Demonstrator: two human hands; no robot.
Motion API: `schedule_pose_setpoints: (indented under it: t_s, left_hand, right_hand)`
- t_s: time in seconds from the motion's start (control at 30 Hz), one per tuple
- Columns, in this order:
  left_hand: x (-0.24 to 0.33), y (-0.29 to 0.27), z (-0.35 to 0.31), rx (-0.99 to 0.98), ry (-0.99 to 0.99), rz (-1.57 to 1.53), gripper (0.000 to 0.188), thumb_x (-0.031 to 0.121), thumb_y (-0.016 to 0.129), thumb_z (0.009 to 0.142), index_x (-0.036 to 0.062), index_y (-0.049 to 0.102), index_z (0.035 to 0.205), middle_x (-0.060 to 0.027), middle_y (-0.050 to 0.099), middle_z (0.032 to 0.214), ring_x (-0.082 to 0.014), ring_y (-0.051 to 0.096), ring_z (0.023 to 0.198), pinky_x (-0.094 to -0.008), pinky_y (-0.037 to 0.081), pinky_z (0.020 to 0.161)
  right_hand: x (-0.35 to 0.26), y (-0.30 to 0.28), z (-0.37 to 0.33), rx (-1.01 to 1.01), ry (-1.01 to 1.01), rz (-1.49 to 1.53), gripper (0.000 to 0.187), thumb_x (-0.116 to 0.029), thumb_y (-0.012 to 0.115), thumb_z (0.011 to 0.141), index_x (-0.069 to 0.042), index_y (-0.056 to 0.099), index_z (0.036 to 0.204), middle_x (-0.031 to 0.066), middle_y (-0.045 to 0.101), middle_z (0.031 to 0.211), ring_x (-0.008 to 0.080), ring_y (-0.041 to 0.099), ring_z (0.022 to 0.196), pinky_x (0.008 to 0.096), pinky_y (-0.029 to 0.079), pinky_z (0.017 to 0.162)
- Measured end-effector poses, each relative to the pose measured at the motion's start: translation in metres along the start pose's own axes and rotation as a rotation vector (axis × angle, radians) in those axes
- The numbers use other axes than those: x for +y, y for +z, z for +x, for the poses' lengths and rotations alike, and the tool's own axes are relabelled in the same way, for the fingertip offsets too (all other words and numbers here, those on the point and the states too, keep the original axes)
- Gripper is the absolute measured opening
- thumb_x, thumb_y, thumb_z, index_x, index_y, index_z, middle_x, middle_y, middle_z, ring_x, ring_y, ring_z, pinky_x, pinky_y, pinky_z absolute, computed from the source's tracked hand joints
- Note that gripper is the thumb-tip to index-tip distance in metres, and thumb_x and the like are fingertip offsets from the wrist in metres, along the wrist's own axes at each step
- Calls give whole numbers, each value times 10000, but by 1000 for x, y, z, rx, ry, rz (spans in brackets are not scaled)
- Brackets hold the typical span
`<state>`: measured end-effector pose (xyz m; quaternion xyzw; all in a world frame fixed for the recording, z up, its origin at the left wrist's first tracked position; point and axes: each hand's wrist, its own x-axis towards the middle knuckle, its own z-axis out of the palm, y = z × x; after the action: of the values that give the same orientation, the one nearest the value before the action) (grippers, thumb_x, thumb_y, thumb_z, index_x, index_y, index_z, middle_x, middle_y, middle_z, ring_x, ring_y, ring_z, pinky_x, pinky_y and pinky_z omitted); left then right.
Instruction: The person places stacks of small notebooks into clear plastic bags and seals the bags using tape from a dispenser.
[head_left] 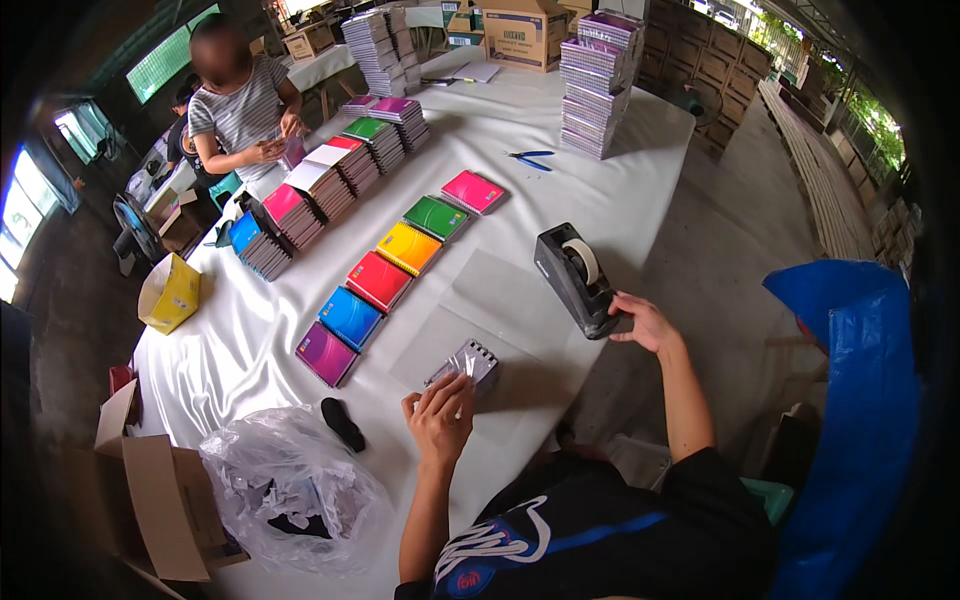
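Note:
A small bundle of spiral notebooks (pixel 476 364) in clear plastic wrap lies near the table's front edge. My left hand (pixel 440 410) rests on its near side, fingers bent and pressing the shiny wrap. To the right stands a black tape dispenser (pixel 568 280) with a roll of tape (pixel 580 262). At the dispenser's near end, by the cutter, the fingers of my right hand (pixel 640 322) are pinched on the tape; the clear strip itself is too small to make out. Beyond the bundle runs a row of notebooks, from a purple notebook (pixel 326 353) to a pink notebook (pixel 474 192).
Stacked notebooks (pixel 290 215) line the far left of the white table (pixel 480 105), where another person (pixel 240 110) works. A tall stack (pixel 598 85) and blue-handled pliers (pixel 530 159) lie farther back. A plastic bag (pixel 290 490), black object (pixel 343 424) and cardboard box (pixel 170 500) are at left.

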<state>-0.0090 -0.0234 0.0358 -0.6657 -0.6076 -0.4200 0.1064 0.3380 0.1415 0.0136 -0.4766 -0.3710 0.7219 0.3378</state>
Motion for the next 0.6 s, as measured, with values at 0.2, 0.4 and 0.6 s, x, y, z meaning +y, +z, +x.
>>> schedule_pose_setpoints:
  t_s: [0.2,0.4,0.6]
  left_hand:
    - [4,3,3,-41,-5,-25,105,99,723,726,155,635,736,64,681,894,-101,643,875,-285,392,711]
    - [3,3,3,-83,-14,-37,126,79,719,724,144,618,759,56,660,871,-112,640,867,-290,391,698]
    - [2,4,0,-115,-43,-37,129,79,708,730,141,623,806,33,628,882,-139,611,871,-307,389,680]
  right_hand:
    - [46,-25,-36,-137,-254,221,181,-187,590,863,-35,688,845,9,140,1524,197,410,1181,525,322,1003]
    - [56,-40,-32,-167,-226,218,248,-113,554,869,103,666,825,23,-21,1540,269,211,1372,397,319,1037]
    - [50,-30,-35,101,-239,-542,195,-144,576,867,13,691,854,117,462,1292,239,457,1183,340,381,947]
